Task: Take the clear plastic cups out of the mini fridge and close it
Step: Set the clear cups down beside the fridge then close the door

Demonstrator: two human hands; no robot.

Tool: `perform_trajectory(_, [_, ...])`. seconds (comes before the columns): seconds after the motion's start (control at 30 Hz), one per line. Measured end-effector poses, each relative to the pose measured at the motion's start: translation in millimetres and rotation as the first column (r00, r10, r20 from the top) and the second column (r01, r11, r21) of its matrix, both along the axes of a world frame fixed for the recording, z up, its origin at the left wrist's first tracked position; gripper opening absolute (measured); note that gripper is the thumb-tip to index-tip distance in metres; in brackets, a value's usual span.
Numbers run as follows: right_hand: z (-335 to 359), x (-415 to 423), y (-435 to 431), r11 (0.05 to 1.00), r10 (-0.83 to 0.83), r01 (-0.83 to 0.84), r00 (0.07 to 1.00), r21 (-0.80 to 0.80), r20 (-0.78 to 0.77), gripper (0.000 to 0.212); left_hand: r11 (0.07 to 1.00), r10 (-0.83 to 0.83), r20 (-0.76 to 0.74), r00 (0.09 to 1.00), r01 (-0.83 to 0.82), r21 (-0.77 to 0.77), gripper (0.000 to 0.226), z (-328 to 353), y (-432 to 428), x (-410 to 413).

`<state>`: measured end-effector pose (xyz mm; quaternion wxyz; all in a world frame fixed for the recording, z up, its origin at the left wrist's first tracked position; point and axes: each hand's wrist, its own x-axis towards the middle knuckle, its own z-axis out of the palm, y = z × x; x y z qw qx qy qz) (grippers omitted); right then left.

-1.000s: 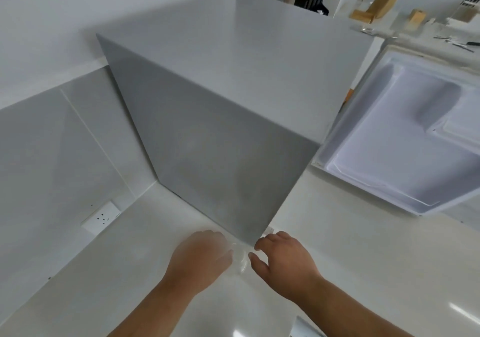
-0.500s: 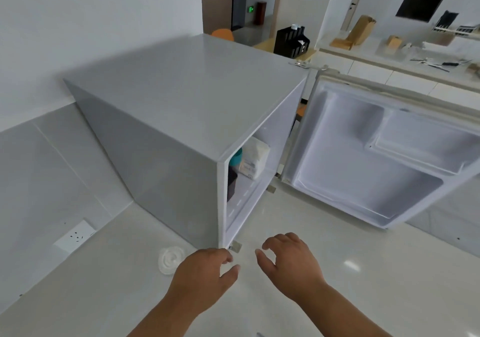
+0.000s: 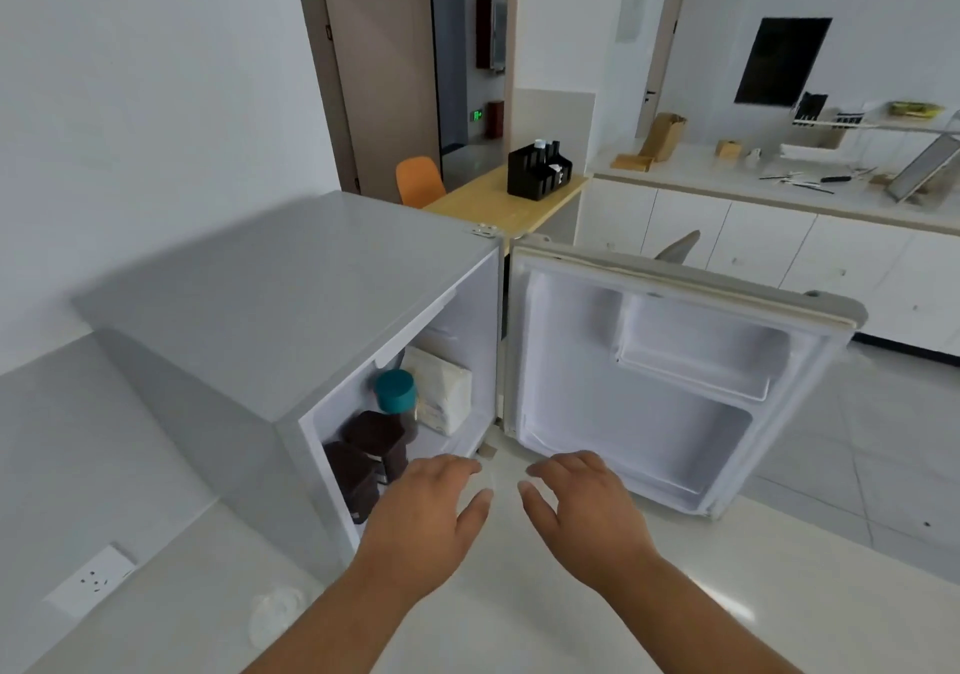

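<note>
1. Sitting on the pale surface (image 3: 545, 616) at about 7 o'clock from the hands, a clear plastic cup (image 3: 275, 613) is already outside the mini fridge (image 3: 291, 299), close by its grey side wall; it is faint and blurred, so whether it is one cup or a stack cannot be told.
2. Both hands are empty: the left hand (image 3: 431, 510) and right hand (image 3: 582, 504) hover with fingers spread and relaxed, just in front of the open compartment.
3. Inside, at 11 o'clock from the left hand, stand dark brown containers (image 3: 374, 445), a teal-lidded jar (image 3: 396, 392) and a pale packet (image 3: 441, 393); no further clear cup shows.
4. The door (image 3: 665, 382) stands wide open at 1 o'clock.
5. Judging by this, removal looks finished or nearly so; the next move calls for checking the hidden shelf, then pushing the door's far edge round until it seals.
</note>
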<state>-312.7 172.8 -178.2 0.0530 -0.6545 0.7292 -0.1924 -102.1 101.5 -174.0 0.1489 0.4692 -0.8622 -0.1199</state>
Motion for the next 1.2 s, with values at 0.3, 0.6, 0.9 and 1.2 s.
perform_trajectory(0.3, [92.5,-61.9,-45.8,0.983,-0.001,-0.025,0.99,-0.182,-0.142,0.069,0.957,-0.037,0.081,0.996,0.058,-0.283,0.073,98.6,-57.8,-47.6])
perform_trajectory(0.6, [168.1,-121.3,-102.8,0.977,-0.074,0.015,0.96,-0.214,-0.269,0.084,0.917,0.098,0.171,0.98,-0.022,-0.399,0.086,166.2,-127.6,-57.7])
perform_trajectory(0.9, [176.2,-197.9,-123.2,0.984,-0.178,0.164,0.915,-0.069,-0.363,0.094,0.96,0.141,0.209,0.968,-0.082,-0.269,0.076,153.5,-171.1,-16.7])
perform_trajectory(1.2, [136.0,-217.2,-121.5,0.971,-0.237,0.225,0.867,-0.082,-0.437,0.061,0.951,0.152,0.057,0.987,-0.13,-0.28,0.042,146.9,-176.6,-14.7])
